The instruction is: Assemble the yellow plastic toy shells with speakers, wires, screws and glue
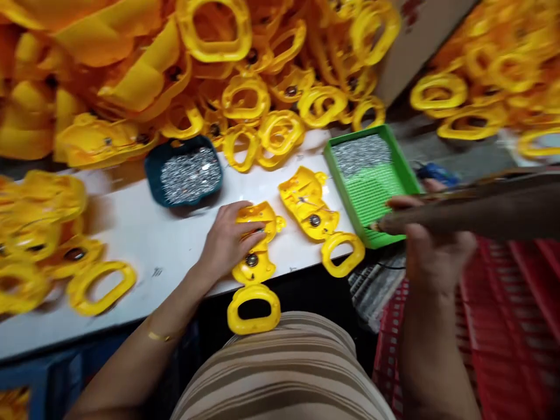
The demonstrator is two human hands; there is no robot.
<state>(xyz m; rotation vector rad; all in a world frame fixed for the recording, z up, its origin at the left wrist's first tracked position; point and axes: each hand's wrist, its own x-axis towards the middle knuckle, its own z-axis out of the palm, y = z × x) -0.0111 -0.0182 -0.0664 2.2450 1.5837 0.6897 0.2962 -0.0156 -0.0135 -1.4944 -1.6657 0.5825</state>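
My left hand [227,236] is on a yellow plastic shell [258,265] with a ring-shaped handle [254,309] that juts past the table's front edge. Its fingers curl over the shell's upper half, and what lies beneath the fingertips is hidden. A round metal piece sits in the shell. To the right lies a second yellow shell [308,204], also hollow side up. My right hand [437,256] is wrapped round a dark, blurred electric screwdriver [472,210]. The driver's tip is over the near end of a green ribbed tray [367,233], whose far end holds small silvery screws [363,154].
A dark bowl [151,175] of small metal parts stands left of the green tray. Yellow shells [131,81] are heaped along the back, with more stacked at the left [44,233] and far right [503,87]. A red slatted crate [516,303] is at lower right.
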